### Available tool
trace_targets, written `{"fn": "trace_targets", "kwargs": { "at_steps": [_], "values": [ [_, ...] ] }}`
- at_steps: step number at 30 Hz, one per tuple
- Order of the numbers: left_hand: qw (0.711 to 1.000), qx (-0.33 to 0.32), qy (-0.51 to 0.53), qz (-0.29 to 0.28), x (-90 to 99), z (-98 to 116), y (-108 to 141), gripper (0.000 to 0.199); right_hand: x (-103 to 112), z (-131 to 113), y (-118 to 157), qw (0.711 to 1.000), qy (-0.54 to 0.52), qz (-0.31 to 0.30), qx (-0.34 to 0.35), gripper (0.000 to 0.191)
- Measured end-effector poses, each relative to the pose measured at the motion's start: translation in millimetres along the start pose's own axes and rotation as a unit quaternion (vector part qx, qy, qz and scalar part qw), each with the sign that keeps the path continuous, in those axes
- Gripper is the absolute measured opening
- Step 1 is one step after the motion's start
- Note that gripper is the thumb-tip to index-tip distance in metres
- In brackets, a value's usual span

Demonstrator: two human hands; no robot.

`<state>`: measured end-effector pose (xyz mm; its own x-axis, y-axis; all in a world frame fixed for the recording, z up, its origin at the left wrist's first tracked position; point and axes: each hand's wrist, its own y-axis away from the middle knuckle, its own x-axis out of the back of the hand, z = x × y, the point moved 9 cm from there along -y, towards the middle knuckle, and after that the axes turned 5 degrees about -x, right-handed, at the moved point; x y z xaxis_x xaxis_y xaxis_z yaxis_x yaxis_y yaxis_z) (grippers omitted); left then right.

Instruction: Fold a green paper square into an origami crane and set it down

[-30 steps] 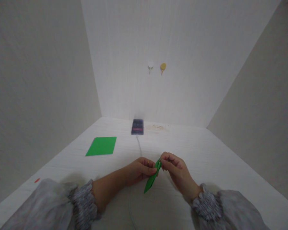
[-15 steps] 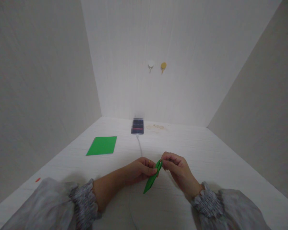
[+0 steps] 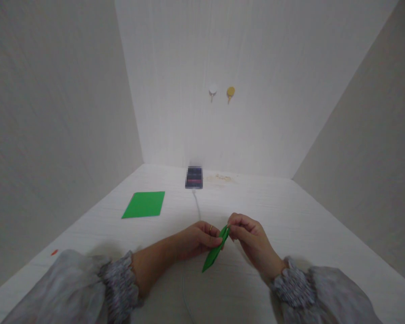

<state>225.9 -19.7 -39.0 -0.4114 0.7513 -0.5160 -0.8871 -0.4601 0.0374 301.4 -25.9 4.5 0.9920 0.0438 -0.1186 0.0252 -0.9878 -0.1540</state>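
A narrow piece of folded green paper (image 3: 211, 257) is held above the white table, tilted with its pointed end toward me. My left hand (image 3: 202, 239), with a ring on one finger, pinches it near the middle between thumb and fingers. The fingertips of my right hand (image 3: 245, 229) are closed on its upper end. A flat green sheet (image 3: 144, 204) lies on the table to the left, touched by neither hand.
At the back of the white table (image 3: 273, 198) lies a blurred dark device (image 3: 194, 177) with a white cable (image 3: 197, 204) running toward me. A small red piece (image 3: 54, 252) lies at left. Two hooks, white (image 3: 213, 90) and yellow (image 3: 230, 92), are on the back wall.
Both hands still hold the folded green paper, almost unmoved. The whole view has shifted very slightly.
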Motion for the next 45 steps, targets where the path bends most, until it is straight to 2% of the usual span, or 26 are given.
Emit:
{"fn": "trace_targets", "kwargs": {
  "at_steps": [12,17,23,27,33,37,45],
  "values": [
    [1.000,0.013,-0.017,0.012,3.5,-4,-1,0.023,8,-4,0,0.998,0.041,0.045,0.012,0.013],
    [1.000,0.010,-0.012,0.011,3.9,-3,-1,0.024,6,-4,0,1.000,0.002,0.020,0.013,0.004],
    [1.000,0.010,-0.014,0.012,2.6,-3,0,0.026,4,-4,1,0.999,-0.023,0.023,0.006,0.011],
    [0.997,-0.028,-0.059,0.046,7.6,4,-2,0.027,4,-2,-1,0.999,-0.021,0.031,-0.010,0.008],
    [0.973,-0.106,-0.183,0.098,17.7,18,-6,0.032,8,9,-6,0.997,0.049,0.043,-0.045,0.013],
    [0.940,-0.145,-0.278,0.132,22.1,27,-4,0.032,10,8,-7,0.994,0.064,0.060,-0.057,0.013],
    [0.905,-0.153,-0.363,0.160,23.2,31,-1,0.026,11,8,-8,0.993,0.081,0.062,-0.059,0.014]
  ]
}}
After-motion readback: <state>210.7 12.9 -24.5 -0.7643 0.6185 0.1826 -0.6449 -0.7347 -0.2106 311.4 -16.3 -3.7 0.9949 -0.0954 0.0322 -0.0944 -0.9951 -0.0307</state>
